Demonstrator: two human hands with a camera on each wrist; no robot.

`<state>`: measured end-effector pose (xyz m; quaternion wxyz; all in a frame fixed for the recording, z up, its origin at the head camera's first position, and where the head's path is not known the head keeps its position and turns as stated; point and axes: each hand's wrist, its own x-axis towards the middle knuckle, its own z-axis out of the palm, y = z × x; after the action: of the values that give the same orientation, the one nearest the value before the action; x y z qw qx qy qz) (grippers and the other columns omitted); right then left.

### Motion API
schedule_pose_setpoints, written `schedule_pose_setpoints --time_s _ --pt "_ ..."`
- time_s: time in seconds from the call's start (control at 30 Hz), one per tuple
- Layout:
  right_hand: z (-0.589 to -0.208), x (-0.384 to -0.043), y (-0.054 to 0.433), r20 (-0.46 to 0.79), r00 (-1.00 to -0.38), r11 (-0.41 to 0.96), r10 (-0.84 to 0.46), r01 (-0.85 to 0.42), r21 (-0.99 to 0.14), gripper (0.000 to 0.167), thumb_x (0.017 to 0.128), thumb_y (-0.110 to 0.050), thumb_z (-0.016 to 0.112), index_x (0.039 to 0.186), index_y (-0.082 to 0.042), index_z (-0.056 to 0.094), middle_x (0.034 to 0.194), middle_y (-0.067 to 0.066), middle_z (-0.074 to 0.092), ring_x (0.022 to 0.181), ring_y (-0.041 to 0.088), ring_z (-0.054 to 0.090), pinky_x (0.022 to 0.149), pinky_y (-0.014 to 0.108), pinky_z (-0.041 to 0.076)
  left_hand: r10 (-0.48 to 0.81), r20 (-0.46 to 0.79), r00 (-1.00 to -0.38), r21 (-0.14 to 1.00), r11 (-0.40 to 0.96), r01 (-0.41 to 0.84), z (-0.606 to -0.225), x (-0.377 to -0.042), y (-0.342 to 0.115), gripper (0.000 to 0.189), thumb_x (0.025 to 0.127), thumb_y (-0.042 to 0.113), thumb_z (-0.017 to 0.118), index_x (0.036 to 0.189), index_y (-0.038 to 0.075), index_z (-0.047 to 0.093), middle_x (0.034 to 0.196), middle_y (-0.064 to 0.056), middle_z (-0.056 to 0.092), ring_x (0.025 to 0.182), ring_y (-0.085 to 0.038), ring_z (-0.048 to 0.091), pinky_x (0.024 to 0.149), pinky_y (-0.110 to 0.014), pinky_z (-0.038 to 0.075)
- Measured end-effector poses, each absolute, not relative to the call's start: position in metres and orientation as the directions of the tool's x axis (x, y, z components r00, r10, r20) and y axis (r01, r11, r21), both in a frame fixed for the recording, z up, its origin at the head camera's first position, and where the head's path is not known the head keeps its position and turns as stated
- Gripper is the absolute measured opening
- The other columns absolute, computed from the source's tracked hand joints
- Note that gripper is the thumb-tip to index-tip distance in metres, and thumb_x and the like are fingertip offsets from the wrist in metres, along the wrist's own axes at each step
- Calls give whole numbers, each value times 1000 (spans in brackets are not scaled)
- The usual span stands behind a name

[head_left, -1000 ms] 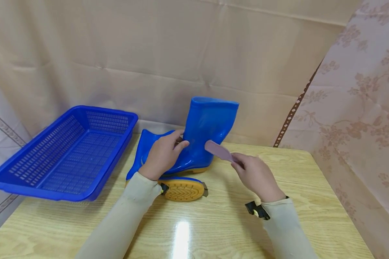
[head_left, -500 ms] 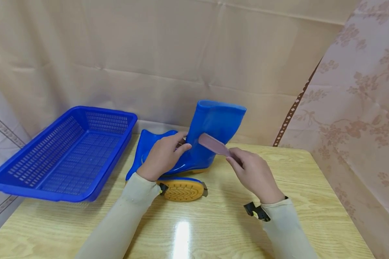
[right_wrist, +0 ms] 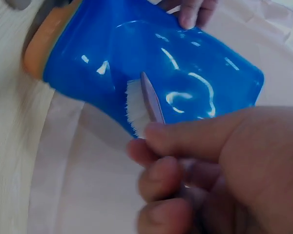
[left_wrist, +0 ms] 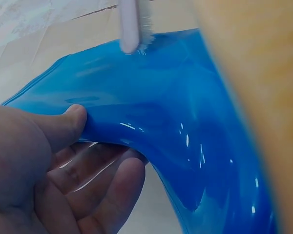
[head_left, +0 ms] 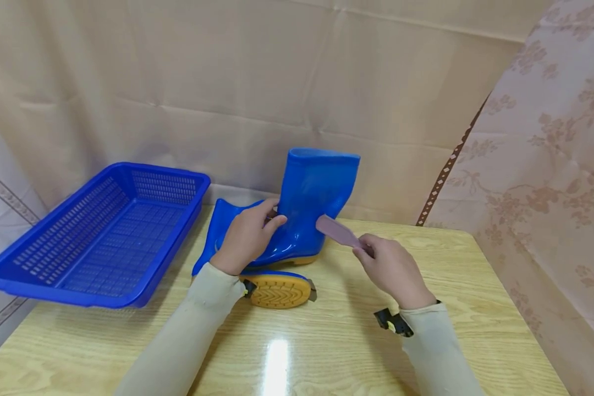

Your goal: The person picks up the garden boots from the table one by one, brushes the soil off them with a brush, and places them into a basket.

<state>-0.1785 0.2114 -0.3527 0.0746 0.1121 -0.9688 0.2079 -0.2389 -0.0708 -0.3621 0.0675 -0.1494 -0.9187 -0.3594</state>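
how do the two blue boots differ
The held boot points its shaft upward; the lying boot rests on its side. The left hand grips the held boot, not the lying boot. The lying boot shows its sole's tread; the held boot only its sole's edge. Both are blue with yellow soles.

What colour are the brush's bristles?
White; the bristles show best in the right wrist view.

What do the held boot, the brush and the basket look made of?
Held boot: glossy rubber or PVC, from the sharp highlights; can't tell which.
Brush: probably plastic back, smooth, dull pinkish; pale bristles, likely synthetic, fine and fairly straight.
Basket: likely molded plastic, satin sheen, regular slots through walls.
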Motion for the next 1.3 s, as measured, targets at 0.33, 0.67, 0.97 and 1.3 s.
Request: schedule_pose_setpoints --time_s 0.33,0.67,0.97,1.3 --pt "-348 -174 204 399 -900 830 -176 -354 -431 26 108 -33 58 94 -11 60 65 -1 47 51 14 41 47 29 32 249 231 -941 644 686 340 -363 -238 -70 46 106 37 59 149 22 54 120 -4 72 104 -23 69 94 -48 57" --pt "-350 -178 203 416 -902 848 -114 -306 -432 30 114 -30 38 106 -3 48 66 5 45 49 17 40 45 31 32 247 215 -945 657 679 327 -361 -239 -69 48 106 37 59 151 22 52 125 -4 71 110 -23 69 98 -50 55" --pt "-349 -176 203 344 -935 859 -85 -244 -450 33 113 -32 36 101 -3 46 67 6 45 50 18 42 46 33 33 235 198 -952 672 674 306 -363 -239 -66 51 105 39 59 152 21 49 131 -5 68 116 -25 67 101 -52 54" --pt "-353 -179 203 510 -859 864 -44 -289 -412 30 111 -34 49 101 -6 53 62 3 45 47 16 39 43 31 30 229 199 -953 672 676 303 -362 -241 -68 51 105 39 60 152 21 49 133 -5 66 119 -26 66 102 -53 53"
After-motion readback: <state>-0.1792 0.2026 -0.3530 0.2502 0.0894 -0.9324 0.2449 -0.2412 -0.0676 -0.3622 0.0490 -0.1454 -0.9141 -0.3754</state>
